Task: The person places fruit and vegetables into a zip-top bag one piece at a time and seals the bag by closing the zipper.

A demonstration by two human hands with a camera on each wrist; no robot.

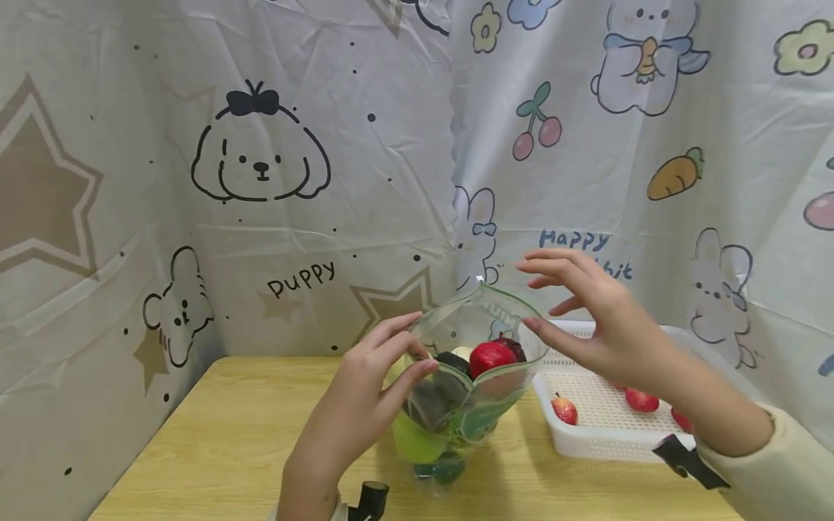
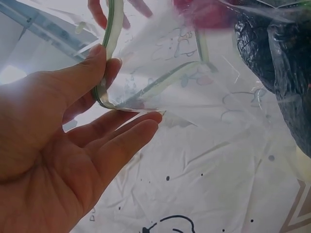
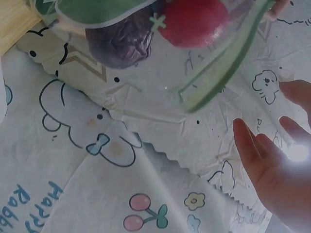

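Note:
A clear zip bag (image 1: 482, 416) with a green-edged mouth stands upright and gaping on the table. Through its film show a shiny red round item (image 1: 491, 359), a dark wrinkled one (image 1: 438, 394) and a yellow-green one (image 1: 417, 440); their exact kinds are unclear. My left hand (image 1: 374, 383) pinches the left side of the bag's rim between thumb and finger, as the left wrist view shows. Over the right side hovers my right hand (image 1: 602, 315), fingers spread and holding nothing. In the right wrist view its fingertips (image 3: 240, 126) are apart from the green rim.
A white perforated basket (image 1: 606, 443) stands on the right of the wooden table (image 1: 215, 449), with several small red apples (image 1: 641, 400) in it; the right forearm partly covers it. A printed curtain (image 1: 384, 181) hangs behind and at the sides.

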